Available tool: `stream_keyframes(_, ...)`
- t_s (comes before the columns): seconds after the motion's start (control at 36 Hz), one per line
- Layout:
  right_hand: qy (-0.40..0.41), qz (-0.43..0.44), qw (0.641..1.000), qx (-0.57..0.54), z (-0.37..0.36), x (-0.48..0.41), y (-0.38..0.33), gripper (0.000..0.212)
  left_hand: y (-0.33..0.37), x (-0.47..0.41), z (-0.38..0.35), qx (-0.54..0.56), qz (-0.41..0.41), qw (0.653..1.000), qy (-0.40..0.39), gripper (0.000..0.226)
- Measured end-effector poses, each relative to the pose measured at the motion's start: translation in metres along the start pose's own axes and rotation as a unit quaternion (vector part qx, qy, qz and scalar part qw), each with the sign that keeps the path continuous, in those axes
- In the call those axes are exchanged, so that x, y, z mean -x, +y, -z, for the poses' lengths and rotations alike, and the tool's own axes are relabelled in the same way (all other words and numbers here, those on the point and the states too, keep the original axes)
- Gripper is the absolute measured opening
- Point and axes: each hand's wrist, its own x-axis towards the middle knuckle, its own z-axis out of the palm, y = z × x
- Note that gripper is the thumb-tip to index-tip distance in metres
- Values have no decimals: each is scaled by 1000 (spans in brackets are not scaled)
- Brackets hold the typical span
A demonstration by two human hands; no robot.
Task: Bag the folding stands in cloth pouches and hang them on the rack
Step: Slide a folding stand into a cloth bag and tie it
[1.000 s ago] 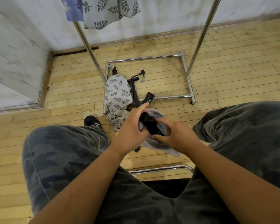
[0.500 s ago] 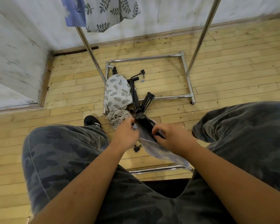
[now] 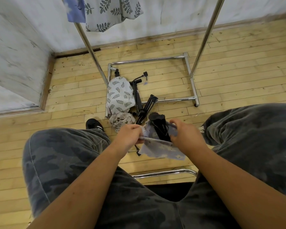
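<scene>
Head view, looking down between the knees of a seated person in camouflage trousers [image 3: 61,162].

Left hand [image 3: 130,134], centre of frame: fingers curled, pinching the left edge of the lavender pouch [image 3: 162,148] at its mouth. Right hand [image 3: 186,137], just right of centre: fingers curled on the opposite edge of the same mouth. Both hands hold the mouth spread between them, above the floor.

Folding stand [image 3: 160,128], black: lower part inside the lavender pouch, head end sticking out of the mouth toward the top of the frame. How deep it sits: cannot tell, the cloth hides it.

Wooden floor [image 3: 238,76], above the hands in frame: a large leaf-print pouch [image 3: 120,95] lies at the left corner of the chrome rack [image 3: 149,59] base. A crumpled floral pouch [image 3: 121,119] touches its lower end. Two loose stands [image 3: 138,98], black, lie just right of these, across the base's near rail.

Top edge, left of centre: a blue pouch [image 3: 75,9] and a hanging leaf pouch [image 3: 112,12] side by side near the rack's left upright.

Black shoe [image 3: 93,123] left of the crumpled floral pouch. Chrome chair bar [image 3: 165,173] below the hands.
</scene>
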Motion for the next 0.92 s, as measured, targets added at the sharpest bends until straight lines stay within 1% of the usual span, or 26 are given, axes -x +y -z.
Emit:
stream_keyframes(0.06,1,-19,1000,10,-1,-2,2,49,3,1,-3,22,15,1000,2,24)
stream_keyframes(0.11,-6,-39,998,52,-1,-4,3,44,5,2,-4,15,9,1000,4,31)
stream_keyframes(0.17,-11,-72,994,77,1,-8,4,30,7,6,-5,9,-7,1000,2,33)
stream_keyframes(0.22,-23,-106,991,77,1,-10,6,17,8,9,-5,15,-17,1000,-1,31)
stream_keyframes(0.25,-23,-118,991,63,1,-11,7,15,9,10,-5,17,-19,1000,-3,29)
stream_keyframes(0.31,-19,-114,993,26,0,-11,10,16,8,10,-2,14,-27,1000,-2,24)
stream_keyframes(0.36,14,-118,993,-16,1,-14,14,18,7,11,2,1,-46,999,3,20)
stream_keyframes(0.42,36,-130,991,-10,1,-15,18,20,8,11,7,5,-59,998,7,21)
stream_keyframes(0.47,46,-160,984,-64,-1,-16,23,21,8,11,9,18,-71,997,2,32)
stream_keyframes(0.53,39,-195,967,-162,1,-14,25,24,8,11,9,16,-89,996,-8,31)
stream_keyframes(0.58,9,-253,922,-293,5,-8,24,28,6,12,8,9,-114,993,-21,24)
stream_keyframes(0.61,-8,-265,898,-351,6,-6,22,30,5,13,8,4,-128,991,-29,22)
stream_keyframes(0.67,-20,-273,867,-417,9,-5,19,31,4,13,7,-2,-147,988,-37,19)
stream_keyframes(0.75,-26,-277,845,-456,10,-7,19,34,4,12,9,0,-152,988,-31,15)
stream_keyframes(0.83,-39,-269,844,-463,12,-7,18,30,4,8,11,21,-139,990,-28,15)
stream_keyframes(0.92,-27,-251,846,-470,15,-8,15,30,4,6,12,43,-131,990,-27,17)
